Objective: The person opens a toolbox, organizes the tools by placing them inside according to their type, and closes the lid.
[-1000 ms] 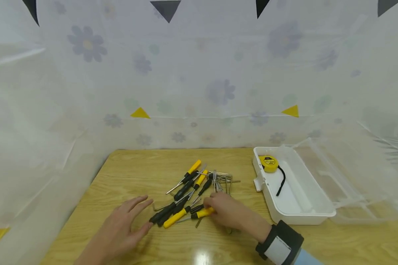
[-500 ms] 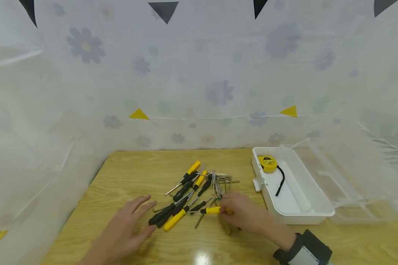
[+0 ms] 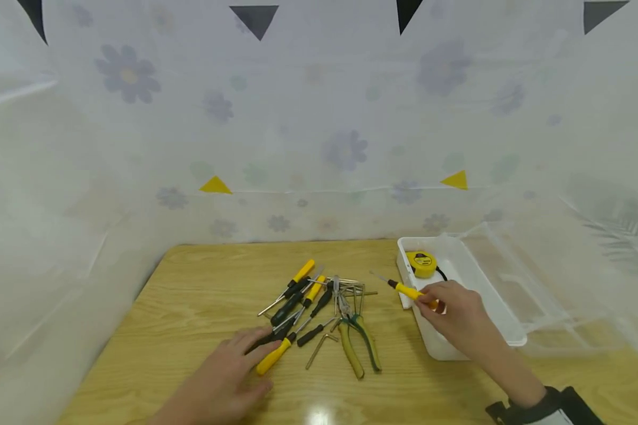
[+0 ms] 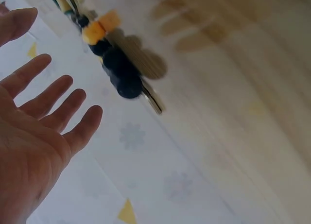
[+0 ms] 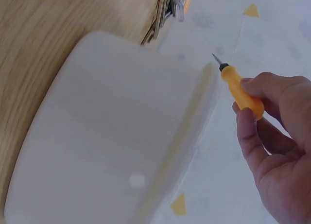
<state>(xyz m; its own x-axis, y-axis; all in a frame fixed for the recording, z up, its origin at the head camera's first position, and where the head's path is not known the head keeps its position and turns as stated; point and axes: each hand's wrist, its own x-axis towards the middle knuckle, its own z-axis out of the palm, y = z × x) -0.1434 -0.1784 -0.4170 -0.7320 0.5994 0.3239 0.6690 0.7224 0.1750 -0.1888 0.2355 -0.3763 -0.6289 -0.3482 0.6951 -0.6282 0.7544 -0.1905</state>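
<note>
My right hand (image 3: pixel 459 316) pinches a small yellow screwdriver (image 3: pixel 404 289) by its handle, over the near-left side of the white box (image 3: pixel 430 339). In the right wrist view the screwdriver (image 5: pixel 238 93) has a black collar and a short tip pointing away from the fingers. My left hand (image 3: pixel 225 375) hovers at the near end of the tool pile, its fingers overlapping black handles and a yellow-handled screwdriver (image 3: pixel 273 357). The left wrist view has that hand (image 4: pixel 43 131) with spread fingers and nothing in them. Green-handled pliers (image 3: pixel 353 348) lie on the table between the hands.
Several black- and yellow-handled screwdrivers (image 3: pixel 301 271) and hex keys (image 3: pixel 355 289) lie heaped mid-table. One hex key (image 3: pixel 319 351) lies nearer. A yellow tape measure (image 3: pixel 422 264) sits in the box, whose clear lid (image 3: pixel 537 295) is folded out to the right. Patterned sheeting (image 3: pixel 298 147) surrounds the table.
My right hand has lifted the small yellow screwdriver from the pile and carried it right to the box, uncovering the pliers. My left hand has shifted right, over the handles.
</note>
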